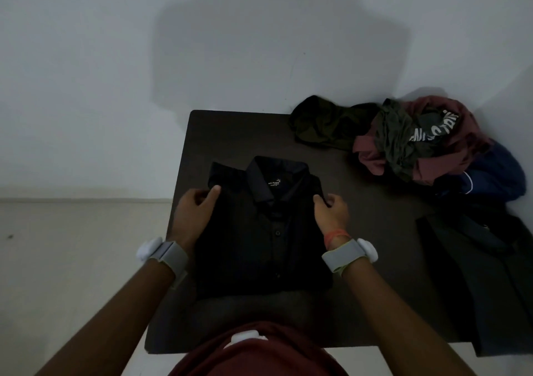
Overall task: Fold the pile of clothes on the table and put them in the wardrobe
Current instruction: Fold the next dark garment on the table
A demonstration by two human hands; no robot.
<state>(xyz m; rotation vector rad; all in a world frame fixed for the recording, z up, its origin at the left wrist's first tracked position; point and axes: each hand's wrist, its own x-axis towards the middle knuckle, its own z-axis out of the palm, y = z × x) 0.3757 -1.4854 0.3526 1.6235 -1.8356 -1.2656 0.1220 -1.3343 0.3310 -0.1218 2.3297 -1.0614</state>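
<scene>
Black shirt [265, 231], pinched at both shoulders by your left hand [196, 208] and right hand [330, 211], could unfold if you lift unevenly toward the pile [418, 139] at two o'clock.

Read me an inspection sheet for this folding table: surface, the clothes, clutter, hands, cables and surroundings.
Surface: dark table, dimly lit.
Job's things: black shirt lies folded, buttons up, collar away from the person; unfolded pile of clothes at the far right corner; dark garment spread along the right edge.
Clutter: nothing seen.
Grips: left hand and right hand each hold a shoulder edge of the black shirt; a grey wristband sits on each wrist.
Cables: nothing seen.
Surroundings: pale wall behind the table, light floor to the left; wardrobe not in view.
</scene>
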